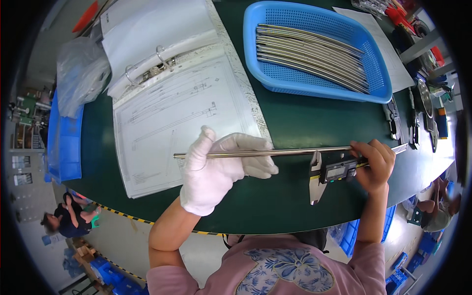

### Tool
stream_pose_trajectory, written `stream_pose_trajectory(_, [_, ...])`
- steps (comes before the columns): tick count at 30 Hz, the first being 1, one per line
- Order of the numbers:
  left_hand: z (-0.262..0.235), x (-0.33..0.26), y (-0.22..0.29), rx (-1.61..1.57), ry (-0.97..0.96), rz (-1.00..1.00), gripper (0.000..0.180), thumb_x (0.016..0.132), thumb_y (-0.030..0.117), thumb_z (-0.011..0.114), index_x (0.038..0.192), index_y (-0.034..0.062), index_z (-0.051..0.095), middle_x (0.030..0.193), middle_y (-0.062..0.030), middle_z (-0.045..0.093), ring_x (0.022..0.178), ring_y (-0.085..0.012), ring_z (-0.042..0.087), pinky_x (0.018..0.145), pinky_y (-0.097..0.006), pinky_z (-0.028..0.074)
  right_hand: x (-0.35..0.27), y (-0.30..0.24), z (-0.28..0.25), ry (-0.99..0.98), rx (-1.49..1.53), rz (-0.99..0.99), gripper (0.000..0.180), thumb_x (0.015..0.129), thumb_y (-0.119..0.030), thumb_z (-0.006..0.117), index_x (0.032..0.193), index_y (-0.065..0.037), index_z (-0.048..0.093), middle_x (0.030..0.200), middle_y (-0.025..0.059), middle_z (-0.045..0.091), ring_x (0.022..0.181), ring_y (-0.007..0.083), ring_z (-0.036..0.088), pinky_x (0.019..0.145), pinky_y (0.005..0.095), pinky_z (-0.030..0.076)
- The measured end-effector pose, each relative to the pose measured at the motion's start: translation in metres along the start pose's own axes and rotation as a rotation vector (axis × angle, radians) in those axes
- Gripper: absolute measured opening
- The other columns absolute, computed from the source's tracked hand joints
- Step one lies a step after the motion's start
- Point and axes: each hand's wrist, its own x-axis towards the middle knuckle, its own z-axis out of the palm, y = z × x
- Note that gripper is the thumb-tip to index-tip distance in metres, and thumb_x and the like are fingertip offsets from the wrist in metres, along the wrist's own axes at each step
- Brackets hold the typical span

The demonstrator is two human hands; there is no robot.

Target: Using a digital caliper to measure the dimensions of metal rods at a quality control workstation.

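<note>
A long, thin metal rod (295,151) lies level across the front of me. My left hand (211,172), in a white glove, holds it near its left end, with the thumb raised and the fingers curled about it. At the rod's other end is my bare right hand (376,164), closed round a digital caliper (337,172). The right fingertips meet the rod there; whether they grip it is hard to see. The caliper's jaws point toward me, just below the rod, and its beam sticks out beyond the right hand.
An open ring binder (187,113) with drawings lies at the left on the green table (305,120). Behind, a blue basket (314,93) holds several similar rods. Hand tools (393,120) lie at the right. A blue bin (66,142) and plastic bag (81,73) stand far left. Other people sit farther off.
</note>
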Motion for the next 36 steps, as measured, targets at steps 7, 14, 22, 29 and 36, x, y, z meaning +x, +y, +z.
stream_pose_trajectory(7, [-0.007,-0.001,0.01,-0.032,-0.059,0.018,0.091,0.08,0.067,0.024,0.11,-0.0155,0.045,0.1,-0.0282,0.055,0.09,-0.0348,0.058,0.08,-0.039,0.047,0.001,0.004,-0.003,0.01,-0.023,0.003,0.021,0.058,-0.001,0.065,0.078,-0.006,0.061,0.052,0.004,0.042,0.042,0.0189,0.042,0.04,0.0302,0.03])
stream_pose_trajectory(14, [-0.005,0.003,0.005,-0.08,-0.091,-0.04,0.086,0.082,0.064,0.025,0.114,-0.014,0.043,0.104,-0.0275,0.054,0.091,-0.0334,0.058,0.077,-0.039,0.048,-0.006,0.019,-0.006,-0.083,-0.005,0.098,0.024,0.056,0.003,0.06,0.08,-0.004,0.06,0.057,0.0076,0.046,0.046,0.0228,0.045,0.043,0.032,0.032])
stream_pose_trajectory(22, [-0.003,0.004,-0.002,0.051,-0.018,-0.078,0.077,0.087,0.055,0.024,0.12,-0.0132,0.039,0.105,-0.0279,0.054,0.09,-0.0343,0.059,0.077,-0.037,0.048,-0.011,0.03,-0.006,-0.12,0.05,0.159,0.034,0.05,0.003,0.049,0.082,-0.001,0.059,0.059,0.0098,0.048,0.049,0.0253,0.046,0.045,0.0322,0.034])
stream_pose_trajectory(29, [-0.008,0.005,-0.008,-0.123,-0.024,-0.104,0.07,0.089,0.05,0.026,0.121,-0.0104,0.039,0.107,-0.0262,0.054,0.092,-0.0324,0.059,0.078,-0.036,0.048,-0.015,0.035,-0.01,-0.033,0.062,0.256,0.029,0.054,0.004,0.048,0.081,0.0,0.059,0.061,0.0083,0.049,0.049,0.0177,0.044,0.045,0.0266,0.032])
stream_pose_trajectory(36, [0.0,0.01,-0.022,-0.086,-0.021,-0.091,0.073,0.088,0.055,0.024,0.121,-0.0073,0.04,0.109,-0.0234,0.054,0.096,-0.0306,0.057,0.081,-0.036,0.046,-0.007,0.013,-0.02,0.029,0.099,0.242,0.024,0.056,-0.012,0.06,0.076,0.001,0.056,0.062,0.0065,0.049,0.053,0.0165,0.047,0.048,0.024,0.034])
